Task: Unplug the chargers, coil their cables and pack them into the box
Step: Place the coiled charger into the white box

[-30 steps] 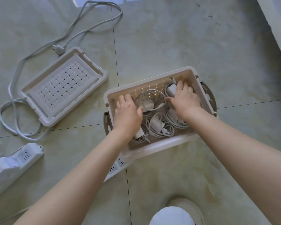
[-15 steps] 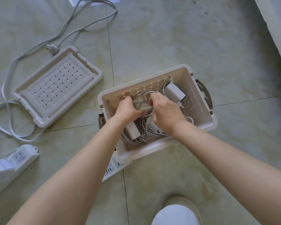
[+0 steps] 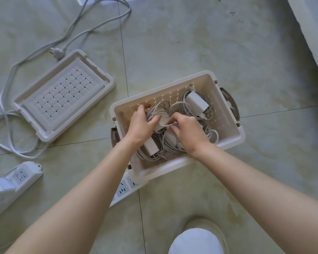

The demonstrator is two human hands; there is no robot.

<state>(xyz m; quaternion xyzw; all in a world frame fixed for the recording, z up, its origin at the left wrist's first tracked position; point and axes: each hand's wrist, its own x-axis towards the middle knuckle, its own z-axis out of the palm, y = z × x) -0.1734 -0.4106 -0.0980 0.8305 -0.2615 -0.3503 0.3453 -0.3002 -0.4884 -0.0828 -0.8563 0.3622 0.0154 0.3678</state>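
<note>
1. Cream plastic box [image 3: 160, 171], perforated walls, sits on glossy tiles [image 3: 191, 43], holding white blocky chargers [image 3: 196, 102] and coiled cables [image 3: 212, 136].
2. Left hand [image 3: 141, 123] grips the middle charger [image 3: 163, 121]; right hand [image 3: 189, 132] pinches its thin cable [image 3: 166, 125].

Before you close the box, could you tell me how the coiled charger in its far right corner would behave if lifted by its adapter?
The adapter looks rigid and probably light, so easy to pinch. Its cable is loosely looped with no tie visible, so it would likely sag and uncoil, perhaps snagging neighbouring coils in the box.
</note>
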